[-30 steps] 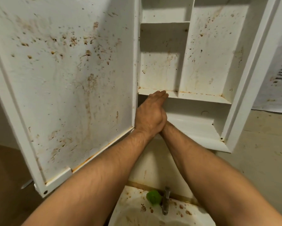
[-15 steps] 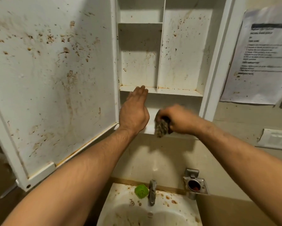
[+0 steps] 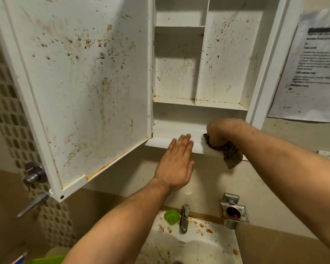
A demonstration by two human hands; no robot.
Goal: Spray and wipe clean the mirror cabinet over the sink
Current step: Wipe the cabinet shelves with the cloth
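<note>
Nearest, I see the stained sink [image 3: 227, 250], with a green soap [image 3: 171, 216] beside its tap [image 3: 184, 219]. My left hand [image 3: 176, 164] is flat, its fingers straight and together, with the tips at the front edge of the cabinet [image 3: 179, 73]. My right hand [image 3: 223, 130] is clenched round a dark cloth [image 3: 231, 155] on the right end of the cabinet's bottom ledge. The spotted door [image 3: 84, 82] stands open on the left.

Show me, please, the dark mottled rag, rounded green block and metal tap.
dark mottled rag [image 3: 232, 158]: head view, hanging fold.
rounded green block [image 3: 171, 217]: head view, top face.
metal tap [image 3: 184, 219]: head view, upright body.
</note>
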